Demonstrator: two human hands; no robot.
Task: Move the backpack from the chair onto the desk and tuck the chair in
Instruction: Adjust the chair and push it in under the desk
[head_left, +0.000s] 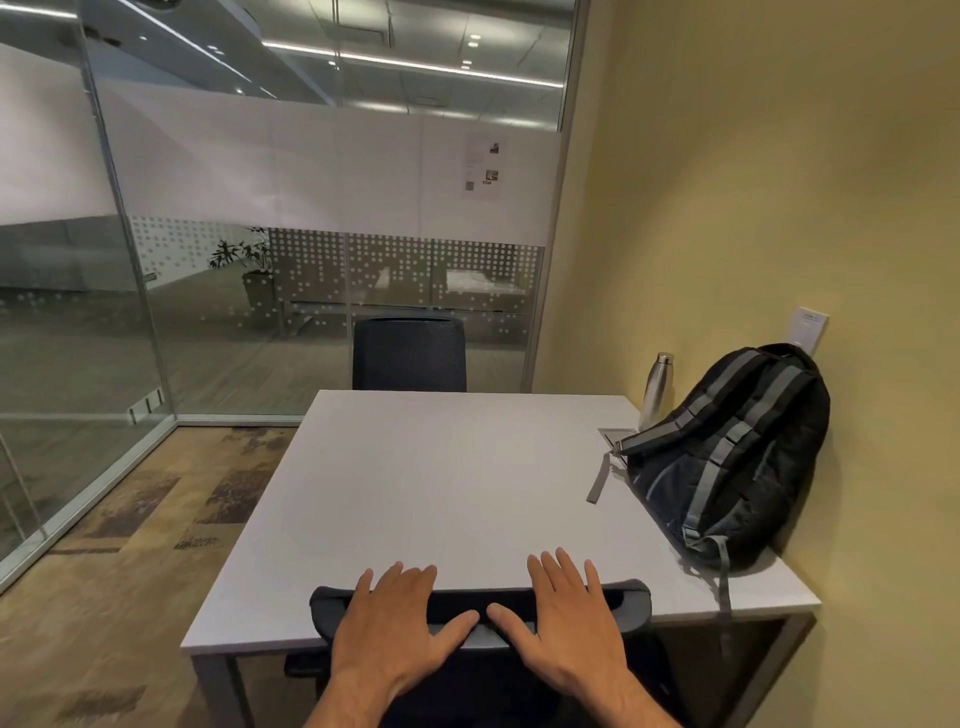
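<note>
A black backpack (737, 457) with grey straps lies on the right side of the white desk (441, 483), leaning against the yellow wall. The dark chair's backrest top (623, 597) sits at the desk's near edge, with the seat under the desk. My left hand (400, 618) and my right hand (566, 618) rest flat on top of that backrest, fingers spread and pointing toward the desk, thumbs nearly touching in the middle. Neither hand curls around anything.
A steel water bottle (657, 389) stands behind the backpack by the wall. A second dark chair (409, 356) faces me at the far side of the desk. Glass partitions (208, 312) enclose the room on the left and ahead; carpet lies to the left.
</note>
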